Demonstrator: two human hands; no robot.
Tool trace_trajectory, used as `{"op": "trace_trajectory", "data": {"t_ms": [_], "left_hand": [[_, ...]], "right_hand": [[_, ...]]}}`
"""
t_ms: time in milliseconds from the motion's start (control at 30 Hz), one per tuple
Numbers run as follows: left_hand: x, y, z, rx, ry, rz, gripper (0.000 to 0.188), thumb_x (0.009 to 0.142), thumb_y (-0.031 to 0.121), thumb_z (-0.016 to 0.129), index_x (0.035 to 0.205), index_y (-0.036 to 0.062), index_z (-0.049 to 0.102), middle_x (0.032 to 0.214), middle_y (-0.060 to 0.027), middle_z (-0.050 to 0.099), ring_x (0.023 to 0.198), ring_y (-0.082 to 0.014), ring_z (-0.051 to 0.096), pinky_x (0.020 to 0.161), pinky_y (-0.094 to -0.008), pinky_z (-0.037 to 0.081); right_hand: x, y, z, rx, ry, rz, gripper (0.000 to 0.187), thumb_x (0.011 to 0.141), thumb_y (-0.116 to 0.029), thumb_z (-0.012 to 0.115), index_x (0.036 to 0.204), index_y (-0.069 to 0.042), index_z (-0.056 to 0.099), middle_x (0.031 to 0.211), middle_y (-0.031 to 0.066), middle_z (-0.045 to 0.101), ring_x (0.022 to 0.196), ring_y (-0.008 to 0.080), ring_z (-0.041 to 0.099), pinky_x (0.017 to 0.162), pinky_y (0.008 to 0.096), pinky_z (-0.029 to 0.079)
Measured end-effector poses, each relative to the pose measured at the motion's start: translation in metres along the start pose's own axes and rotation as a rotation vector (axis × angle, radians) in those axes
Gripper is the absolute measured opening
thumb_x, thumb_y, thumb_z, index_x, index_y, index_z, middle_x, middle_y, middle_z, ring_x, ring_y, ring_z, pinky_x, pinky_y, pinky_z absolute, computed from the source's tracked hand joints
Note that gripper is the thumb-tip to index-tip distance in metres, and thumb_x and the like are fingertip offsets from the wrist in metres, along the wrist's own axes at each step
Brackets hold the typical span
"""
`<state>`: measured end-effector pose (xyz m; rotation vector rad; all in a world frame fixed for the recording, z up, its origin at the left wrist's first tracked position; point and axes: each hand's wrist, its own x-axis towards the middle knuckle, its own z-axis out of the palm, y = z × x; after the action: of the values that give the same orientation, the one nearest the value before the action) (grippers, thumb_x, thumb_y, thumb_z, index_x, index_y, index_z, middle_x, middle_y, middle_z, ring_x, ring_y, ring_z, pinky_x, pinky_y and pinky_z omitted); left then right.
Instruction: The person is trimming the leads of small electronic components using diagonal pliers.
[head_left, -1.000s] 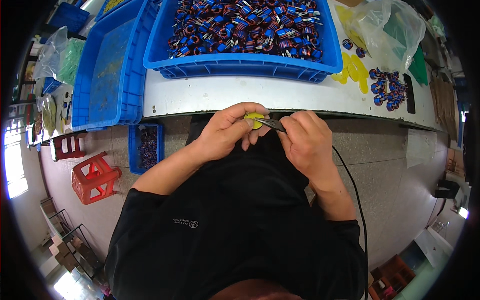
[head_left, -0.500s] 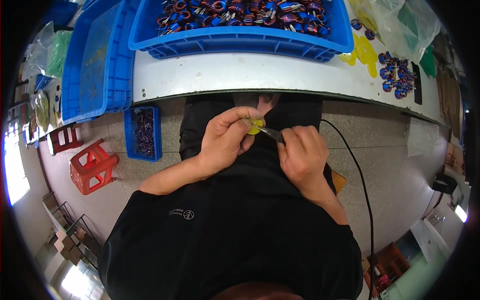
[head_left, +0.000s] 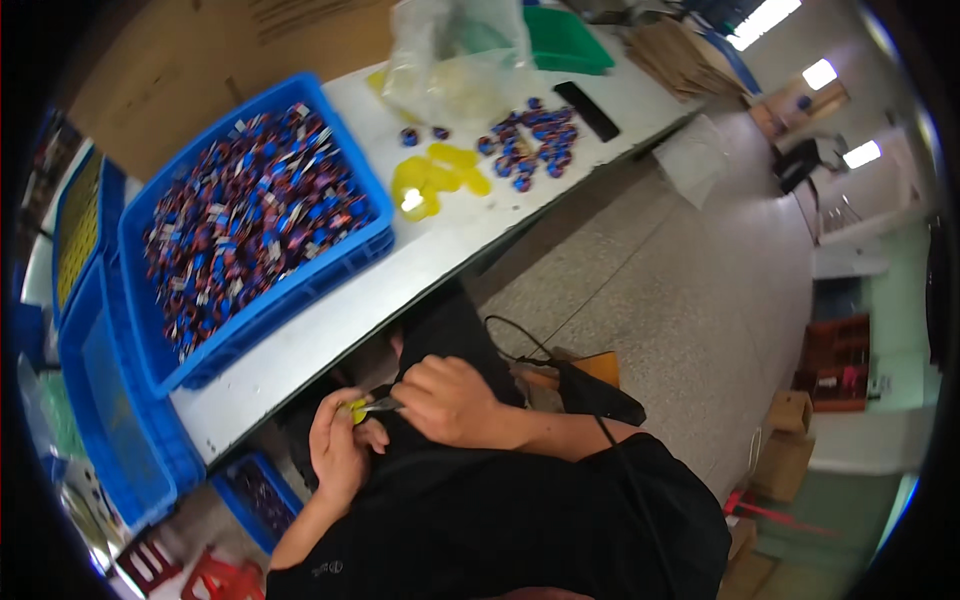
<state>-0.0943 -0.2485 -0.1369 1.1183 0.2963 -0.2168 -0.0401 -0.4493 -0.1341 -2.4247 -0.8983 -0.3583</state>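
Observation:
My left hand [head_left: 338, 445] pinches a small yellow disc [head_left: 357, 411] between thumb and fingers over my lap, just below the table edge. In my right hand [head_left: 445, 402] is a pair of pliers [head_left: 383, 404], with the fist wrapped round the handles. The grey jaws point left and meet the yellow disc. Whether they grip it or only touch it I cannot tell. My fingers hide part of the disc and anything behind it.
A blue crate [head_left: 375, 225] full of copper-and-blue wound ring coils stands on the white table [head_left: 300, 330]. Right of it lie yellow discs [head_left: 430, 178], loose coils [head_left: 552, 135], a plastic bag [head_left: 460, 70] and a black phone-like slab [head_left: 587, 110]. A black cable [head_left: 625, 480] crosses my right arm.
The view has swung to the right and tilted, so the table now runs diagonally. Both hands keep the disc and pliers together over my lap.

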Motion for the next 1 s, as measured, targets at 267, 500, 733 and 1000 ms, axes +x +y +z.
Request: {"op": "trace_trajectory", "data": {"t_ms": [267, 500, 733, 1000], "left_hand": [[0.008, -0.01, -0.003, -0.038, -0.041, 0.057, 0.023, 0.109, 0.011, 0.038, 0.122, -0.0023, 0.052, 0.115, -0.0168, 0.059, 0.062, -0.0171, 0.057, 0.054, -0.0243, 0.048], [0.007, -0.014, 0.0, -0.136, 0.0, 0.069, 0.02, 0.107, 0.01, 0.039, 0.118, 0.0002, 0.052, 0.115, -0.0157, 0.059, 0.057, -0.0149, 0.051, 0.051, -0.0234, 0.044], [-0.004, -0.011, -0.01, 0.171, -0.078, 0.189, 0.02, 0.106, 0.009, 0.041, 0.121, 0.0015, 0.052, 0.113, -0.015, 0.062, 0.057, -0.0134, 0.049, 0.051, -0.0229, 0.041], [0.016, 0.033, -0.023, -0.153, 0.005, 0.225, 0.037, 0.102, 0.004, 0.046, 0.137, -0.0055, 0.049, 0.12, -0.0187, 0.064, 0.082, -0.0207, 0.062, 0.063, -0.0258, 0.051]], "right_hand": [[-0.007, 0.001, 0.005, 0.032, 0.054, 0.011, 0.013, 0.084, -0.017, 0.07, 0.094, -0.012, 0.063, 0.087, 0.0033, 0.051, 0.076, 0.022, 0.05, 0.068, 0.0329, 0.04], [-0.016, -0.001, 0.013, 0.028, 0.05, 0.017, 0.012, 0.085, -0.018, 0.07, 0.092, -0.013, 0.061, 0.087, 0.0035, 0.051, 0.076, 0.0227, 0.05, 0.067, 0.0337, 0.04], [-0.021, -0.004, 0.008, 0.042, 0.037, -0.031, 0.013, 0.084, -0.018, 0.07, 0.092, -0.013, 0.062, 0.088, 0.0038, 0.053, 0.076, 0.0227, 0.051, 0.066, 0.0344, 0.04], [0.022, 0.006, -0.001, 0.305, 0.076, 0.113, 0.03, 0.079, -0.004, 0.076, 0.108, -0.003, 0.069, 0.097, 0.0113, 0.066, 0.083, 0.028, 0.063, 0.074, 0.0348, 0.051]]}}
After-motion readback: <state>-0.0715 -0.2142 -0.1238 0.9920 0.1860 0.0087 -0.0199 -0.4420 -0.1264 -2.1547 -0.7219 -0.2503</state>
